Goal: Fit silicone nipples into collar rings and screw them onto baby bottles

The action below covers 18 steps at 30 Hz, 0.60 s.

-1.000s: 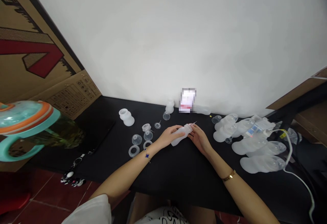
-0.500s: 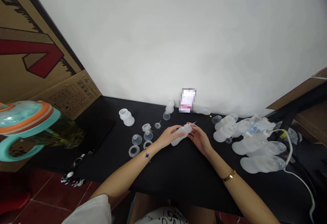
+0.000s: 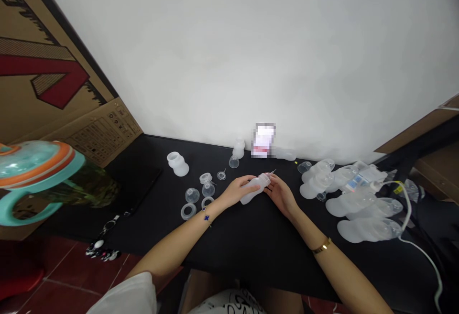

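My left hand [image 3: 234, 192] is wrapped round the body of a frosted white baby bottle [image 3: 255, 189], which tilts up to the right over the black table. The curled fingers of my right hand [image 3: 282, 196] are at the bottle's top end. A thin clear stem [image 3: 273, 171] pokes out there; the part it belongs to is mostly hidden by the fingers. Left of my hands lie a small clear disc with a stem [image 3: 221, 175], a clear dome cap [image 3: 192, 195], another dome cap [image 3: 208, 189] and a white collar ring [image 3: 188, 211].
An open bottle body [image 3: 178, 164] stands at the left, and another bottle [image 3: 238, 148] is by the wall near a lit phone [image 3: 263, 140]. Several capped bottles [image 3: 369, 230] lie at the right beside a white cable [image 3: 408, 209]. A large drink jug [image 3: 39, 175] stands far left.
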Each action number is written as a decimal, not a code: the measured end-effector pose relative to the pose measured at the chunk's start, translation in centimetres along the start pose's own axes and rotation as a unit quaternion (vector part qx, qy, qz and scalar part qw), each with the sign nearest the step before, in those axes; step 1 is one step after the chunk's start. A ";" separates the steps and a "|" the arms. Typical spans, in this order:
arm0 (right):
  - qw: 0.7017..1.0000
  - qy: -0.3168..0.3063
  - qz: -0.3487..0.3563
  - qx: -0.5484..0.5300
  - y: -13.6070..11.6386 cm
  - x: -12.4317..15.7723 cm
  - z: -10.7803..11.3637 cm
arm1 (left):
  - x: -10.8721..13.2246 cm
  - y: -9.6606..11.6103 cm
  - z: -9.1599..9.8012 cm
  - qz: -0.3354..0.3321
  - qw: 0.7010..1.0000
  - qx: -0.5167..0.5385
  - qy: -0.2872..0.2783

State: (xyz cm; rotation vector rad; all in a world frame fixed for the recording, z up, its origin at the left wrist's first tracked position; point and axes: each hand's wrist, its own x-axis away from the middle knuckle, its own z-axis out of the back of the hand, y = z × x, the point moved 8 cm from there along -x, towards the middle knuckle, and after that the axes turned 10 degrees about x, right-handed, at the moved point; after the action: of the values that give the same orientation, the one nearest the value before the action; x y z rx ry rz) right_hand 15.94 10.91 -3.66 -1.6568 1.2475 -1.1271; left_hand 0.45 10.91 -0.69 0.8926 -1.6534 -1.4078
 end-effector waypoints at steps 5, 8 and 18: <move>1.000 -0.002 0.001 -0.013 0.1 0.0 0.0 | 0.0 0.1 0.0 -0.003 1.000 -0.001 0.000; 1.000 0.005 -0.002 -0.013 0.1 0.0 0.1 | 0.0 0.2 -0.1 -0.007 1.000 0.001 -0.002; 1.000 0.009 -0.001 -0.008 0.3 -0.1 0.2 | 0.0 0.0 0.0 0.003 1.000 -0.002 0.000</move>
State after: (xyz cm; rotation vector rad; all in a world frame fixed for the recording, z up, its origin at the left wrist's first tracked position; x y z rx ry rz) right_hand 16.07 10.95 -3.99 -1.6636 1.2686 -1.1385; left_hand 0.46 10.87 -0.64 0.8856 -1.6521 -1.4066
